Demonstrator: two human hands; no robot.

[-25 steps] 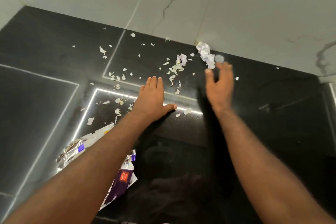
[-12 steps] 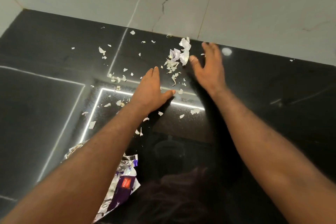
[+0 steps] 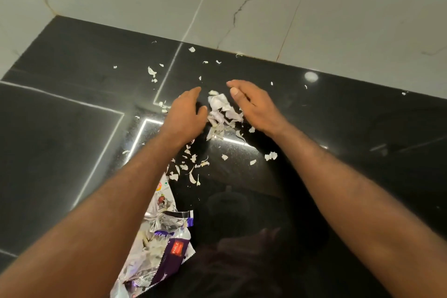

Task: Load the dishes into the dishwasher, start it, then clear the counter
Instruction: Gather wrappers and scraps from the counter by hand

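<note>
brand: "PARLE", white capitals on the red patch (image 3: 177, 248), running sideways
carrier: crumpled silver and purple wrapper (image 3: 157, 251), near end
line under brand: too small to read
script on purple band (image 3: 162, 235): creased, unreadable
orange mark (image 3: 159, 186), green mark (image 3: 166, 183): wrapper's far end, no legible text
elsewhere: nothing readable
</note>
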